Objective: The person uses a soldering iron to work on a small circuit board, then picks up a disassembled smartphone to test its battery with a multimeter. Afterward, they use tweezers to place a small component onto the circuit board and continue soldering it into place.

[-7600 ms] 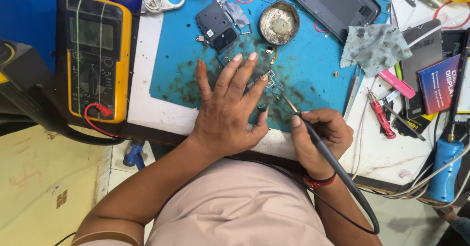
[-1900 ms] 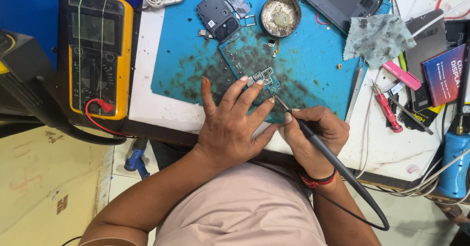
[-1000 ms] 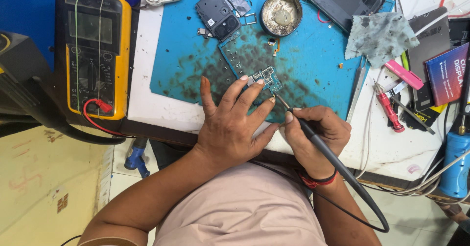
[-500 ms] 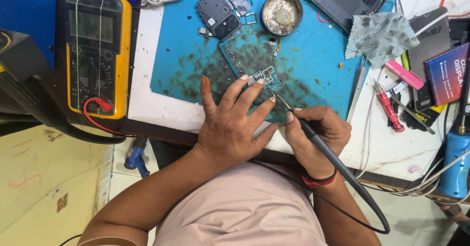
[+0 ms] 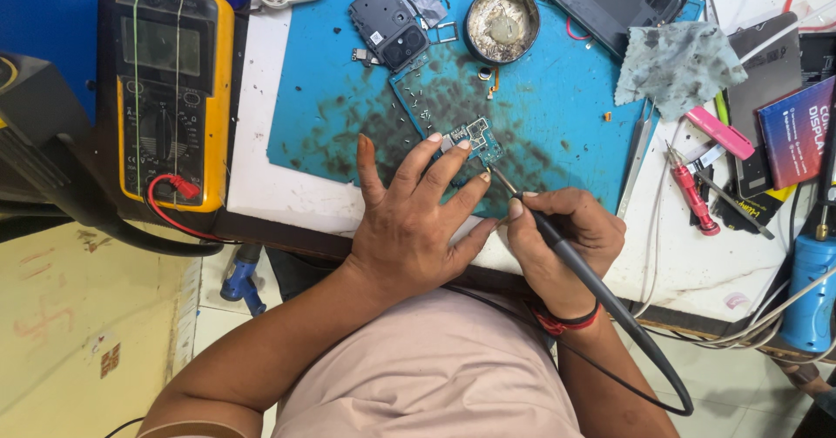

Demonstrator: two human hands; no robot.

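A small green-blue circuit board (image 5: 470, 135) is pinned to the stained blue work mat (image 5: 557, 98) by the spread, ungrasping left hand (image 5: 414, 220), steadying it; a black corded soldering iron (image 5: 557, 245) is gripped pen-style in the right hand (image 5: 566, 242).

Bright, even light; soft shadows; sharp focus; slight edge distortion.

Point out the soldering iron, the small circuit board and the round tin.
soldering iron (image 5: 566, 251), head view, on its black handle below the fingers.
small circuit board (image 5: 477, 133), head view, on its bare blue-green face.
round tin (image 5: 502, 22), head view, on its residue-caked inside.
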